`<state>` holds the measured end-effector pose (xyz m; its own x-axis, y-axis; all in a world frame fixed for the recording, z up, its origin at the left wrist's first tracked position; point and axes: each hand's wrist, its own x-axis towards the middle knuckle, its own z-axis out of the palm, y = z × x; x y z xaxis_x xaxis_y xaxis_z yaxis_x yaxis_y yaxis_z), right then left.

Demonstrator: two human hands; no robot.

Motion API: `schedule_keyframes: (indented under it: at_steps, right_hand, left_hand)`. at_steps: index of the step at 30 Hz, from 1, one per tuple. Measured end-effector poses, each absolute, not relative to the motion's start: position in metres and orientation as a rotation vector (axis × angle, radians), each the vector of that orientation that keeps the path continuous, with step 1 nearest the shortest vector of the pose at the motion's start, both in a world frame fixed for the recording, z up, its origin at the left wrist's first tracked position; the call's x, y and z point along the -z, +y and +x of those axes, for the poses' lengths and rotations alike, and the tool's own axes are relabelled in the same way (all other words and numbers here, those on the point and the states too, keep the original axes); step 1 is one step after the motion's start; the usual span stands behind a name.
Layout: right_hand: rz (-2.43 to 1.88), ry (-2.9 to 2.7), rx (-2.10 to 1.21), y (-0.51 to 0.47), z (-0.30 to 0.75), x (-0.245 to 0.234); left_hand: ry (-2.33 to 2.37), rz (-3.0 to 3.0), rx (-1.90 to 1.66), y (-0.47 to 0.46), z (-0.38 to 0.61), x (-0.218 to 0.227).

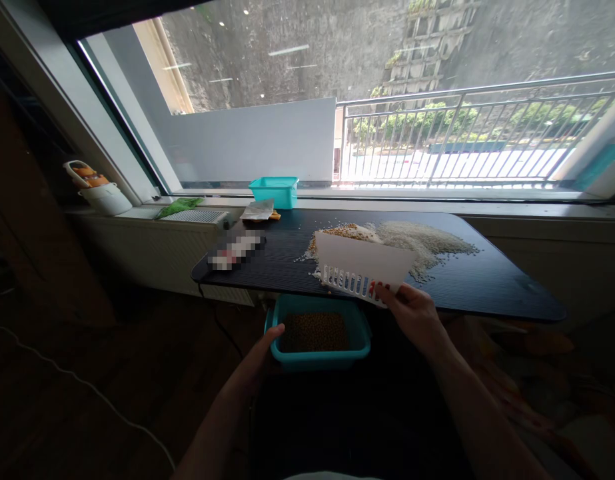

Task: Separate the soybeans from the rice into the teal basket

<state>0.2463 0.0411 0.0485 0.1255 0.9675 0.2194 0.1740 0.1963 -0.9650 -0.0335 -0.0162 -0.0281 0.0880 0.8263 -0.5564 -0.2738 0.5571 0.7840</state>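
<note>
My left hand (pixel 264 352) grips the left side of a teal plastic bin (pixel 322 364), thumb over the rim and fingers mostly hidden. The bin is just below the table's front edge, with many small yellowish-brown beans (pixel 314 331) inside. In my right hand (pixel 412 312) is a thin white slotted plastic sheet (pixel 362 257), pinched at its lower right corner, where red nails show. Its row of slots faces me, over the table's front part. Behind it lie mixed yellow beans (pixel 354 231) and white grains. To their right spreads a pile of white, rice-like grains (pixel 412 239).
The black table (pixel 487 287) has a blurred-out object (pixel 237 250) and a paper packet (pixel 258 210) at its left. Another teal bin (pixel 282 192) stands behind, by the window. A radiator (pixel 172 250) and white pot (pixel 104 198) are left; a cable (pixel 87 383) crosses the floor.
</note>
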Motion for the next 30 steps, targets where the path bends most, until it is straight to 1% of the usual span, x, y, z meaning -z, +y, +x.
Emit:
schedule_keyframes:
  at_steps: [9, 14, 20, 30]
  right_hand:
    - [-1.233, -1.263, -0.967, 0.023, 0.247, -0.045]
    - [-1.210, -1.258, -0.878, 0.024, 0.250, -0.044]
    - [-1.261, -1.161, -0.752, 0.047, 0.259, -0.042]
    - [-1.250, -1.188, -0.796, 0.061, 0.255, -0.050]
  left_hand:
    - [1.236, 0.551, -0.877, -0.015, -0.033, 0.028]
    - [1.235, 0.565, -0.890, -0.016, -0.033, 0.028]
    - [1.203, 0.566, -0.902, -0.017, -0.033, 0.029]
    - [1.210, 0.561, -0.898, -0.018, -0.031, 0.024]
